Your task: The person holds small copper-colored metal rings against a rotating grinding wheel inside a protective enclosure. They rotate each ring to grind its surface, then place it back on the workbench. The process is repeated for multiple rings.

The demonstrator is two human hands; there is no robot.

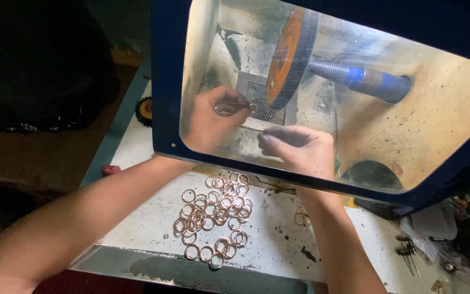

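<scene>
Both of our hands reach in behind the clear shield [441, 103] of a blue-framed polishing hood [161, 81]. Our left hand [213, 117] has its grip closed, thumb and fingertips pinched on a small ring [249, 104] held just beside the rim of the orange buffing wheel [286, 54]; through the smeared shield we cannot tell whether the ring touches the wheel. Our right hand [300, 149] sits lower and to the right, its grip curled shut with the fingers folded toward the thumb. A thin rod [251, 128] runs between the two hands and seems to end at the right fingertips, though the blur keeps us from saying how firmly it is gripped. So the ring lies at the tip of the left grip, up and to the left of the right grip, with the rod just beneath it.

The wheel stands on edge on a threaded spindle [327, 69] that passes into a blue collar [357, 73] to the right. Under the hands, a metal grate [262, 109] lies in the hood's dusty floor.

Outside the hood, on the white, stained counter [267, 245], a loose heap of copper-coloured rings [213, 215] lies between our forearms, many overlapping. A few more rings [301, 216] lie just beside our right forearm. Further left, a small toothed orange disc [145, 110] rests at the counter's far edge.
</scene>
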